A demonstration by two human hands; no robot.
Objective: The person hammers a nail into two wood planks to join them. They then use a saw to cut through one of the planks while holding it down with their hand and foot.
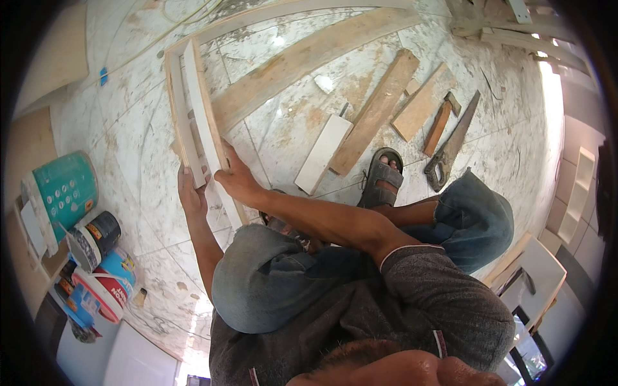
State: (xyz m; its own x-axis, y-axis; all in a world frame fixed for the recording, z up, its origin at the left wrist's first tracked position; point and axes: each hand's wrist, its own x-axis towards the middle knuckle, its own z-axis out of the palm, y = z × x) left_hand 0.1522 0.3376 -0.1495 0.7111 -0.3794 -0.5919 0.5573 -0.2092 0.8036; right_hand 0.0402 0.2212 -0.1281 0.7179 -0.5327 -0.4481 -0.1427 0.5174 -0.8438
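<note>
A wooden frame (pixel 175 96) of pale boards lies on the floor ahead of me, its corner at the upper left. Inside its short side runs a longer white-faced wooden strip (pixel 205 116), close alongside it and reaching nearer to me. My left hand (pixel 191 191) is closed round the near end of the frame's short side, thumb on the inner face. Gripping the strip near its lower part is my right hand (pixel 237 177), with fingers over its right edge. Part of the fingers of both hands is hidden behind the wood.
A long plank (pixel 309 55) crosses the floor beyond my hands. Rightward lie a white board (pixel 324 154), a brown board (pixel 376 109), a short board (pixel 423 103), a hammer (pixel 441 123) and a handsaw (pixel 454 145). Paint buckets, including a green one (pixel 64 186), stand at left.
</note>
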